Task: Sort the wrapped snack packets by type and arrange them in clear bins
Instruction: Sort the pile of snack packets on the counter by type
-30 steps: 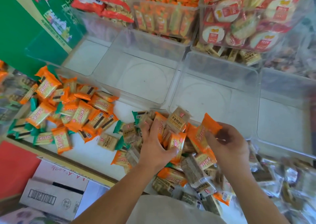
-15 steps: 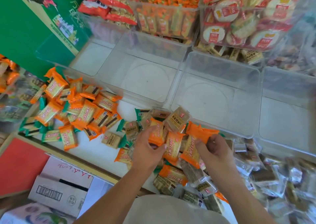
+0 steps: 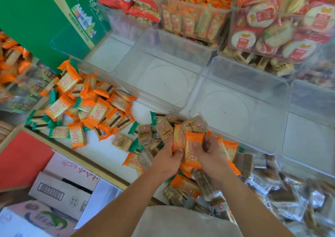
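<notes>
- Left hand (image 3: 168,158): fingers curled, thumb pressed to the left side of the held orange packets (image 3: 192,151). These stand on end between both hands, above the mixed heap.
- Right hand (image 3: 208,152): fingers curled round the right edge of the same packets, thumb on the front face.
- Mixed heap (image 3: 183,186): lies under both hands at the near edge of the white worktop (image 3: 108,153). Orange, brown and green wrappers overlap in it.
- Brown packets (image 3: 164,130): several lie just beyond the fingers, between the hands and the bins. The farthest rest against the bins' near walls.
- Middle clear bin (image 3: 163,84): open-topped, pale floor in full view, beyond the left hand.
- Right clear bin (image 3: 235,113): just beside the middle one, directly beyond the right hand. Its near wall stands between the hand and its floor.
- Far-right clear bin (image 3: 311,133): beside the right bin, partly cut off by the picture's edge.
- Orange pile (image 3: 97,108): loose on the worktop to the left, well apart from the hands, with green packets (image 3: 39,121) at its left margin.
- Silver-wrapped packets (image 3: 290,191): heaped at lower right, too blurred to read.
- Back row: a stocked orange bin (image 3: 192,21) and a round-cracker bin (image 3: 282,28) stand behind the clear bins. Red bags (image 3: 130,1) are piled to their left.
- Green carton (image 3: 36,19): upright at left rear.
- Cardboard box (image 3: 61,188): below the worktop's near edge, barcode facing up.
</notes>
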Action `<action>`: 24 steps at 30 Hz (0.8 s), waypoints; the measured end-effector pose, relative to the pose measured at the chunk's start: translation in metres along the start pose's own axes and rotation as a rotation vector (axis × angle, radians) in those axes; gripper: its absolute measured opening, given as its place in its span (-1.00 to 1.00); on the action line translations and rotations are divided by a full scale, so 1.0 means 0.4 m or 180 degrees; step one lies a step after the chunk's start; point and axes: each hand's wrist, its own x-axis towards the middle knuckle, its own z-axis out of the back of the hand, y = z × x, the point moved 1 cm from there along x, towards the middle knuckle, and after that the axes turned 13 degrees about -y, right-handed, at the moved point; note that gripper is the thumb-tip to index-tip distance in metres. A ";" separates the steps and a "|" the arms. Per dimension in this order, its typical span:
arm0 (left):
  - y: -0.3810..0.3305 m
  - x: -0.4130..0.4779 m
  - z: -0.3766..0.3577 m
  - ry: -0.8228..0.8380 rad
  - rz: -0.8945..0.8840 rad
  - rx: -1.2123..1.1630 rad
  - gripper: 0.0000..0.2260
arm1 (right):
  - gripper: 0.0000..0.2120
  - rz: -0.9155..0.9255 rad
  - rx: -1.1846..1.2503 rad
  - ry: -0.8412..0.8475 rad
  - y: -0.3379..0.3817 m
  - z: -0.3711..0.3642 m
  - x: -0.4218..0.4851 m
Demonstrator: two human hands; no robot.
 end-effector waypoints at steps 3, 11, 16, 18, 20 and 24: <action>-0.023 -0.006 0.005 0.0039 0.0015 -0.0471 -0.42 | -0.86 -0.0137 0.0359 0.0058 0.010 -0.010 0.002; -0.064 -0.072 0.070 0.0094 -0.0319 -0.1042 -0.26 | -0.87 0.0020 0.0874 0.0137 0.052 0.031 -0.043; -0.052 -0.114 0.068 0.0066 -0.0209 -0.0768 -0.38 | -0.82 -0.0198 0.1160 0.0315 0.029 0.040 -0.081; -0.045 -0.133 0.067 0.0130 -0.0085 -0.0896 -0.47 | -0.80 -0.0226 0.1150 0.0386 0.020 0.041 -0.100; -0.044 -0.145 0.068 0.0133 0.0190 -0.1272 -0.60 | -0.78 -0.0183 0.1125 0.0416 0.015 0.035 -0.113; -0.037 -0.144 0.057 -0.0014 0.0693 -0.1662 -0.64 | -0.75 -0.0302 0.1207 0.0457 0.020 0.014 -0.111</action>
